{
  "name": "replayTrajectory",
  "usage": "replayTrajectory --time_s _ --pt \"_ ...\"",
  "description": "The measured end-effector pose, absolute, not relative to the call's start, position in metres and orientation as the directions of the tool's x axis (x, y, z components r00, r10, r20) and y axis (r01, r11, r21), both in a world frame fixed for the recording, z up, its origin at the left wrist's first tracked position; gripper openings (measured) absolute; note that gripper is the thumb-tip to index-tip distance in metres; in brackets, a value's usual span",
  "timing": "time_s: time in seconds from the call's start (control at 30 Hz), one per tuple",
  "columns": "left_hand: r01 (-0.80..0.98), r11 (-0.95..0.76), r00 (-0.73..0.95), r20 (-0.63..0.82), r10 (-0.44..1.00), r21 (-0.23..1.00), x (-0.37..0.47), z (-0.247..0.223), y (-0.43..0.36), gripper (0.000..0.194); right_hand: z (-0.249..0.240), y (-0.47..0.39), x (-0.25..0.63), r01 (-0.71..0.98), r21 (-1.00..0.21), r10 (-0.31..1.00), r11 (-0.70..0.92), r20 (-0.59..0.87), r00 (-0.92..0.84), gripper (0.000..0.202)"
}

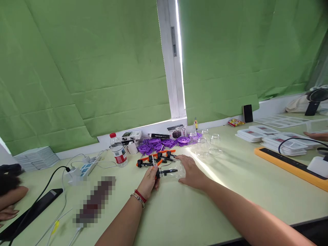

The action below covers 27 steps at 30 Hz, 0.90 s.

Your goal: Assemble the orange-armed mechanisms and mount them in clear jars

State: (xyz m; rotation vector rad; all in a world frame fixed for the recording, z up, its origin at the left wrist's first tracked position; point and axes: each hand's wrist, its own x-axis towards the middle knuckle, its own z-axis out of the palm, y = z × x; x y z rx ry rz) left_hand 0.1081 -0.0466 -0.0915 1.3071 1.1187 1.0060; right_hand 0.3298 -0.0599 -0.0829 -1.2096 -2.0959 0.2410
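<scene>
My left hand [147, 183] is closed around the black fitting [158, 174] at one end of a clear jar [180, 168], which lies sideways just above the table. A black stem [170, 171] runs from that fitting into the jar. My right hand [194, 173] grips the jar's wide end. Just behind my hands lie several black-and-orange assemblies [145, 164] with thin rods. Beyond these are purple plastic openwork pieces [154, 143] in a heap. More clear jars [215, 145] stand to the right of the heap.
A red-capped water bottle [120, 155] stands left, beside small boxes [131, 135] and a power strip [89, 166] with cables. Stacked printed cards [284, 145] and an orange-and-black power strip [289, 166] lie right. Other people's arms show at both edges.
</scene>
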Motion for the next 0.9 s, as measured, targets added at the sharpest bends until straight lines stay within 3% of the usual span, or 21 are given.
replayTrajectory --time_s 0.13,0.23,0.57,0.8,0.9 --pt "0.049 0.054 0.191 -0.062 0.980 0.997 0.106 -0.091 -0.046 0.046 -0.086 -0.059 0.334 0.485 -0.727 0.873 0.487 0.395 -0.285 0.081" --pt "0.041 0.055 0.203 -0.062 0.977 0.998 0.106 -0.091 -0.045 0.045 -0.093 -0.054 0.336 0.355 -0.807 0.877 0.473 0.390 -0.282 0.082" --pt "0.062 0.050 0.206 -0.062 0.977 0.997 0.105 -0.090 -0.045 0.044 -0.098 -0.047 0.342 0.191 -0.890 0.878 0.415 0.337 -0.341 0.077" --pt "0.050 0.064 0.221 -0.074 0.972 0.997 0.103 -0.093 -0.043 0.044 -0.097 -0.050 0.339 0.181 -0.924 0.902 0.337 0.261 -0.345 0.058" --pt "0.034 0.063 0.210 -0.069 0.975 0.997 0.103 -0.093 -0.043 0.043 -0.100 -0.047 0.339 0.138 -0.936 0.901 0.325 0.263 -0.344 0.065"
